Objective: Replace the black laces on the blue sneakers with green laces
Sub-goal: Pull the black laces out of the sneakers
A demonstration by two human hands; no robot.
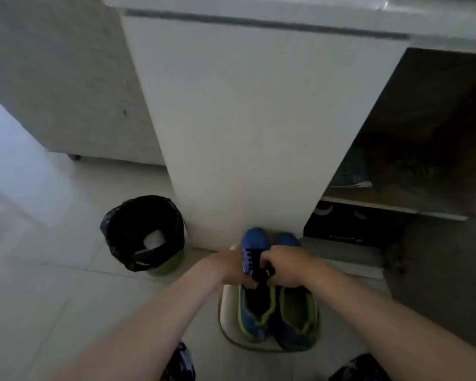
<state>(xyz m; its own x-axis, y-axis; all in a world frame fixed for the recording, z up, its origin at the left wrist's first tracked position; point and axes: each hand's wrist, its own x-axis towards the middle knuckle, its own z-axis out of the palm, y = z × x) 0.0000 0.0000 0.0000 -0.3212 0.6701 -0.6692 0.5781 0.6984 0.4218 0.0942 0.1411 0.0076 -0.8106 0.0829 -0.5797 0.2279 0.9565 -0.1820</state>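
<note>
Head view, blurred and dim.

Position of task items: two blue sneakers with yellow-green collars stand side by side, toes away from the person, on a pale low stool [226, 323] on the tiled floor [52, 270]. The toes lie close to the base of a white cabinet panel [245, 119]. The left sneaker [254, 314] carries the black laces [259, 266] across its eyelets. The right sneaker [297, 317] is touching it; its lacing is hidden under the right hand.

Hands: both are over the lacing of the left sneaker, close together.
- Left hand [232, 266]: fingers curled, gripping the left sneaker at its outer side by the eyelets, thumb at the tongue. Whether it also pinches a lace cannot be told.
- Right hand [286, 268]: fingers curled tight, pinching the black laces near the top of the tongue.

Surroundings: a round bin [149, 235] lined with a black bag stands on the floor left of the stool, well apart from it. To the right, an open shelf [390, 209] holds dark shoes, detail unclear.
</note>
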